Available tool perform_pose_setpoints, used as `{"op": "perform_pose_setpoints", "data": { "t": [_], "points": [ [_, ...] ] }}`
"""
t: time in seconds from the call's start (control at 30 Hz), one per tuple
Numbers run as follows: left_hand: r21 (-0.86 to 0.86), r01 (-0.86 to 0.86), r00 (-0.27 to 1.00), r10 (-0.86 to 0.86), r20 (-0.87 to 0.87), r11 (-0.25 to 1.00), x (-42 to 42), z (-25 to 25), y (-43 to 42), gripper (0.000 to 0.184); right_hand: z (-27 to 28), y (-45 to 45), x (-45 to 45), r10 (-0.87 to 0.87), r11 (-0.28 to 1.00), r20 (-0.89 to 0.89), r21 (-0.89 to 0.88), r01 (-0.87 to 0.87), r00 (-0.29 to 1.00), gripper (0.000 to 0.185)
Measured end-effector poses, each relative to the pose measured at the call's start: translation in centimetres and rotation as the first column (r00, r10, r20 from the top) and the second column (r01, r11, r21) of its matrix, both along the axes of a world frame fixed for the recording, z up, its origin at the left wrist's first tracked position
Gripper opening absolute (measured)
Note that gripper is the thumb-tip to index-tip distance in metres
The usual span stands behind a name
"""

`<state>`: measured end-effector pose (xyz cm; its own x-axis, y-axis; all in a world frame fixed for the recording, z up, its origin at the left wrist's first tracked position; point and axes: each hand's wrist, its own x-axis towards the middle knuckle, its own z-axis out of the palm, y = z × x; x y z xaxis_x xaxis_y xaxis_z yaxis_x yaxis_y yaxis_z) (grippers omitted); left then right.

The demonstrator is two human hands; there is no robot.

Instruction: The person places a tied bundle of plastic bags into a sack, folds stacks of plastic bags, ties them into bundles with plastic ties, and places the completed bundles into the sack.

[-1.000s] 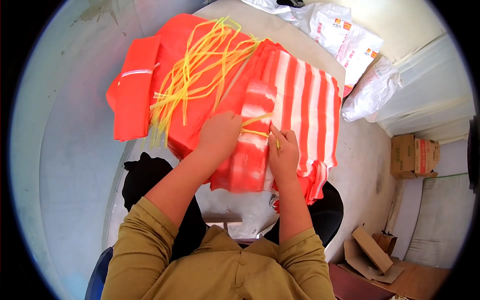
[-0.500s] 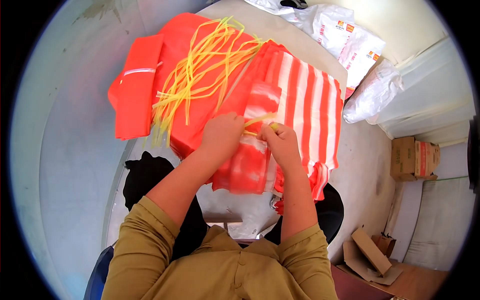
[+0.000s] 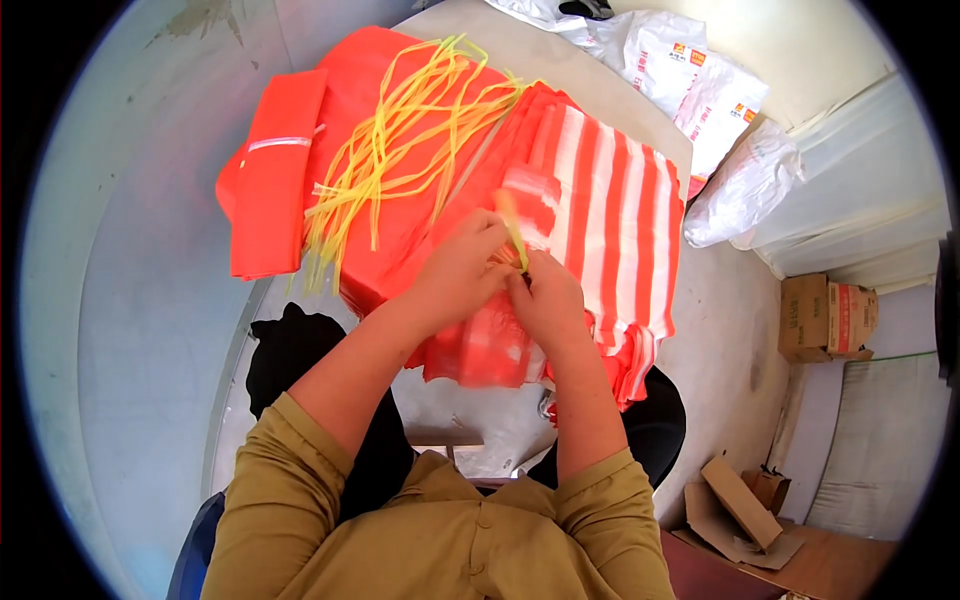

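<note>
A narrow folded red-and-white bundle (image 3: 490, 345) lies between the plain red stack and the striped stack. Over its middle, my left hand (image 3: 465, 268) has its fingers curled close to a yellow strip (image 3: 514, 228), whose upper end is blurred. My right hand (image 3: 550, 298) pinches that strip, its fingertips close to the left ones. The bundle is gathered inward beneath both hands, which hide much of it. Loose yellow strips (image 3: 400, 150) lie across the plain red fabric (image 3: 355, 75) on the left. To the right spreads the red-and-white striped stack (image 3: 620, 220).
A folded red bundle with a pale band (image 3: 270, 200) lies at the table's left. White printed sacks (image 3: 700, 90) stand beyond the pale table (image 3: 520, 35). At the right are a cardboard box (image 3: 808, 318) and opened cardboard (image 3: 735, 510) lower down.
Both hands have come together over the narrow bundle. The yellow strip, earlier stretched sideways, now points upward, and the bundle's middle is drawn in.
</note>
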<state>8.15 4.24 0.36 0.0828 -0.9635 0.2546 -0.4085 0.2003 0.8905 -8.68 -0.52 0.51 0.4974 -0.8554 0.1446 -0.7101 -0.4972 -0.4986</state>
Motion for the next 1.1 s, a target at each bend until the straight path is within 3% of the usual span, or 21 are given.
{"op": "perform_pose_setpoints", "data": {
  "t": [0.07, 0.17, 0.23, 0.33, 0.37, 0.43, 0.53, 0.63, 0.73, 0.83, 0.87, 0.97, 1.03, 1.1],
  "points": [
    [-0.174, -0.065, 0.994, 0.079, 0.076, 0.983, -0.2, -1.7, -0.8, 0.025, -0.2, 0.1, -0.4, 0.047, 0.999, 0.036, -0.019, -0.047, 0.998, 0.013],
    [-0.129, 0.051, 0.971, -0.019, 0.239, 0.99, -0.3, -1.6, -0.7, 0.022, -0.1, 0.1, -1.0, 0.133, 0.991, 0.082, -0.023, -0.131, 0.988, 0.01],
    [-0.086, 0.068, 0.965, -0.044, 0.258, 0.994, -0.1, -1.4, -0.9, 0.018, 0.2, 0.2, -1.2, 0.161, 0.987, 0.118, -0.014, -0.161, 0.98, 0.009],
    [-0.035, 0.076, 0.959, -0.064, 0.277, 0.997, 0.2, -1.4, -1.3, 0.012, -0.6, 0.0, -1.5, 0.097, 0.99, 0.279, 0.073, -0.122, 0.955, 0.01],
    [-0.02, 0.076, 0.957, -0.067, 0.282, 0.997, 0.2, -1.5, -1.4, 0.011, -0.6, -0.1, -1.5, 0.004, 0.975, 0.313, 0.208, -0.073, 0.95, 0.009],
    [0.099, 0.005, 0.997, -0.012, 0.079, 0.995, -0.2, -1.5, -1.2, 0.016, 0.2, -0.1, -1.3, -0.19, 0.882, 0.339, 0.47, 0.009, 0.922, 0.008],
    [0.248, -0.025, 0.99, 0.058, -0.125, 0.968, -0.5, -1.9, -1.2, 0.021, -0.6, -0.2, -1.4, -0.222, 0.841, 0.547, 0.527, -0.126, 0.807, 0.009],
    [0.325, -0.024, 0.985, 0.077, -0.152, 0.945, -0.5, -1.5, -1.3, 0.024, -0.4, 0.0, -1.4, -0.206, 0.881, 0.357, 0.474, 0.013, 0.911, 0.017],
    [0.271, -0.021, 0.997, 0.04, -0.065, 0.962, -0.4, -1.6, -1.1, 0.023, -0.4, 0.5, -0.3, 0.019, 1.0, 0.359, -0.004, -0.019, 0.933, 0.021],
    [0.096, 0.03, 0.992, -0.041, 0.115, 0.995, -0.2, -1.7, -1.0, 0.021, -1.1, -0.2, -0.2, 0.161, 0.95, 0.278, -0.302, -0.073, 0.947, 0.023],
    [0.028, 0.061, 0.98, -0.065, 0.188, 0.998, 0.0, -1.6, -0.9, 0.02, -1.2, -0.2, -0.3, 0.151, 0.958, 0.284, -0.278, -0.069, 0.947, 0.021],
    [0.043, 0.087, 0.952, -0.096, 0.292, 0.995, 0.2, -1.3, -0.6, 0.015, -1.4, 0.1, -0.6, 0.101, 0.984, 0.329, -0.172, -0.045, 0.939, 0.018],
    [0.155, 0.07, 0.977, -0.099, 0.188, 0.985, 0.3, -0.4, -0.1, 0.016, -1.6, 0.4, -0.7, 0.035, 0.998, 0.386, -0.055, -0.015, 0.922, 0.016],
    [0.231, 0.057, 0.992, -0.081, 0.095, 0.971, 0.3, -0.1, 0.2, 0.018, -1.4, 0.5, -0.8, 0.108, 0.987, 0.358, -0.148, -0.058, 0.928, 0.016]
  ]
}}
